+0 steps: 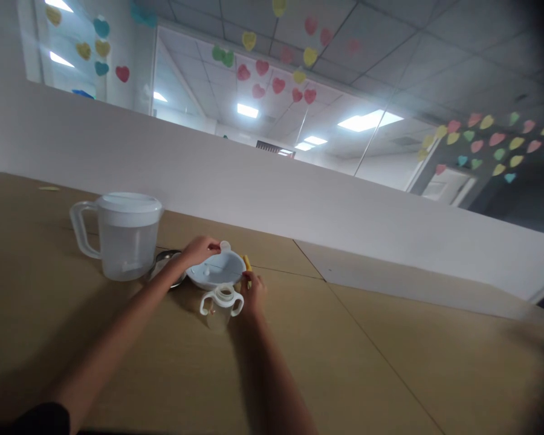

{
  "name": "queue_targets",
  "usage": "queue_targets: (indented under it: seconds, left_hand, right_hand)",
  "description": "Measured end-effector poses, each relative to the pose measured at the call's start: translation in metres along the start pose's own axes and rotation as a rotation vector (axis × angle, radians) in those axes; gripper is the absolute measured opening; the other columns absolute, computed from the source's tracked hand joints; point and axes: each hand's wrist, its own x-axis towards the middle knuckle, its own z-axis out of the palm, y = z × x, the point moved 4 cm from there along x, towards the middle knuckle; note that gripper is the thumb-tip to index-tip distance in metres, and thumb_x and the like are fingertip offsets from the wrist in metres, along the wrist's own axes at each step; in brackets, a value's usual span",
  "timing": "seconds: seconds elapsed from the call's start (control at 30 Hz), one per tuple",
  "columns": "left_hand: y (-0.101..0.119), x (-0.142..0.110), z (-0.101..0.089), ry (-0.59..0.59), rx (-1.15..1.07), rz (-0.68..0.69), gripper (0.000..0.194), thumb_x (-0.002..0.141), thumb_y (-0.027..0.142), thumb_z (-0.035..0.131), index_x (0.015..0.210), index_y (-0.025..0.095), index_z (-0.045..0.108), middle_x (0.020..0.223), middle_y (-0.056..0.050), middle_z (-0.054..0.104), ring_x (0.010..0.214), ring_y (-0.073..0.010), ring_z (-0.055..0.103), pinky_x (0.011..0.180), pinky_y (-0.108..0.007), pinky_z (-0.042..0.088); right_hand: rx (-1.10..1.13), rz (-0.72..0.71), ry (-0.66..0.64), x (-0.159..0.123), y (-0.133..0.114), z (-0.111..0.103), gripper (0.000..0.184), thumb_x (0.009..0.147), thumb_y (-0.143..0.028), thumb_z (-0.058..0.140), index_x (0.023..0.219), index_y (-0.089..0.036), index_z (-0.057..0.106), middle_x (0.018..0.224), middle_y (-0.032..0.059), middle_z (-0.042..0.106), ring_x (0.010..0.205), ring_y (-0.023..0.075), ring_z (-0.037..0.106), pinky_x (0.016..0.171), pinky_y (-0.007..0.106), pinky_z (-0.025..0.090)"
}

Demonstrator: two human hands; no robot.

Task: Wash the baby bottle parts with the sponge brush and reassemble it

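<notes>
Over the far rim of a white bowl point(229, 266), my left hand point(201, 250) is closed, its fingertips pinching a small round whitish cap point(225, 246). My right hand point(254, 293) is at the bowl's right side, fingers closed around a yellow stick-like thing point(247, 262) whose lower part is hidden. Inside the bowl lies a small white piece point(206, 272), too small to name. Just in front of the bowl, an uncapped clear baby bottle point(219, 314) with two white handles stands upright between my forearms.
A translucent lidded pitcher point(129, 251) stands at the left. A shiny metal dish point(178, 280) sits partly behind my left forearm, beside the bowl. A flat pale piece point(49, 188) lies at the table's far left. A white partition point(263, 187) with glass above borders the wooden table point(326, 344).
</notes>
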Motion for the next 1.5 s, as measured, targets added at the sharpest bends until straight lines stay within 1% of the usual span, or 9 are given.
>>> queue_targets:
  seconds: [0.1, 0.2, 0.33, 0.5, 0.67, 0.9, 1.07, 1.33, 1.5]
  left_hand:
    - [0.024, -0.004, -0.021, 0.118, -0.247, 0.091, 0.033, 0.078, 0.035, 0.058, 0.095, 0.012, 0.072, 0.093, -0.008, 0.074, 0.084, -0.02, 0.064, 0.074, -0.027, 0.047]
    - [0.049, -0.011, -0.038, 0.149, -0.462, 0.15, 0.036, 0.072, 0.038, 0.064, 0.095, 0.013, 0.073, 0.094, -0.009, 0.074, 0.085, -0.0214, 0.066, 0.077, -0.031, 0.05]
    - [0.074, -0.021, -0.047, 0.094, -0.579, 0.183, 0.036, 0.068, 0.039, 0.068, 0.093, 0.014, 0.074, 0.088, -0.007, 0.075, 0.083, -0.0208, 0.067, 0.076, -0.031, 0.052]
    - [0.088, -0.027, -0.04, -0.084, -0.615, 0.238, 0.025, 0.071, 0.035, 0.068, 0.085, 0.014, 0.074, 0.083, -0.006, 0.074, 0.078, -0.0172, 0.065, 0.075, -0.031, 0.051]
    - [0.093, -0.029, -0.033, -0.215, -0.577, 0.251, 0.022, 0.074, 0.03, 0.067, 0.088, 0.015, 0.073, 0.079, -0.005, 0.073, 0.074, -0.0144, 0.063, 0.074, -0.029, 0.049]
    - [0.091, -0.028, -0.028, -0.267, -0.557, 0.239, 0.022, 0.075, 0.027, 0.066, 0.089, 0.013, 0.073, 0.084, -0.007, 0.073, 0.076, -0.0143, 0.062, 0.075, -0.028, 0.046]
    - [0.089, -0.03, -0.026, -0.351, -0.541, 0.21, 0.022, 0.074, 0.026, 0.067, 0.092, 0.015, 0.073, 0.09, -0.006, 0.073, 0.081, -0.0159, 0.063, 0.076, -0.028, 0.046]
    - [0.082, -0.037, -0.018, -0.536, -0.148, 0.201, 0.017, 0.071, 0.024, 0.065, 0.081, 0.015, 0.076, 0.073, 0.002, 0.072, 0.071, -0.0139, 0.059, 0.064, -0.02, 0.038]
    - [0.079, -0.034, -0.014, -0.538, -0.037, 0.22, 0.023, 0.071, 0.018, 0.064, 0.09, 0.021, 0.076, 0.09, 0.001, 0.075, 0.082, -0.0135, 0.06, 0.071, -0.019, 0.04]
  right_hand:
    - [0.009, 0.018, -0.059, 0.0, 0.001, 0.001, 0.022, 0.085, -0.02, 0.048, 0.081, -0.017, 0.069, 0.067, 0.0032, 0.064, 0.06, 0.0136, 0.056, 0.056, 0.022, 0.039]
    - [0.022, 0.088, -0.154, -0.001, 0.005, 0.002, 0.02, 0.083, -0.016, 0.049, 0.086, -0.017, 0.068, 0.076, 0.0061, 0.068, 0.069, 0.0161, 0.059, 0.063, 0.026, 0.043]
    - [0.062, 0.177, -0.2, -0.003, 0.009, 0.002, 0.021, 0.083, -0.017, 0.047, 0.09, -0.019, 0.067, 0.084, 0.0066, 0.069, 0.075, 0.0173, 0.06, 0.069, 0.029, 0.045]
    - [0.049, 0.23, -0.208, -0.004, 0.013, -0.001, 0.023, 0.086, -0.021, 0.045, 0.089, -0.018, 0.067, 0.082, 0.0073, 0.068, 0.073, 0.0171, 0.06, 0.067, 0.028, 0.044]
    - [0.052, 0.244, -0.223, -0.003, 0.013, -0.002, 0.024, 0.086, -0.022, 0.044, 0.089, -0.018, 0.067, 0.082, 0.0069, 0.068, 0.072, 0.0163, 0.059, 0.067, 0.027, 0.043]
    - [0.067, 0.244, -0.218, -0.003, 0.013, -0.003, 0.025, 0.084, -0.019, 0.043, 0.089, -0.018, 0.067, 0.082, 0.0067, 0.068, 0.074, 0.0166, 0.06, 0.069, 0.028, 0.044]
    - [0.038, 0.246, -0.248, -0.002, 0.012, -0.003, 0.026, 0.085, -0.02, 0.042, 0.091, -0.016, 0.067, 0.085, 0.0095, 0.069, 0.075, 0.0182, 0.06, 0.069, 0.029, 0.044]
    - [0.009, 0.25, -0.233, -0.002, 0.013, -0.003, 0.025, 0.085, -0.02, 0.042, 0.09, -0.017, 0.067, 0.085, 0.0091, 0.069, 0.077, 0.0183, 0.06, 0.07, 0.029, 0.043]
    - [-0.005, 0.249, -0.236, -0.002, 0.012, -0.003, 0.025, 0.086, -0.019, 0.042, 0.09, -0.016, 0.066, 0.084, 0.0092, 0.068, 0.077, 0.0184, 0.06, 0.071, 0.029, 0.043]
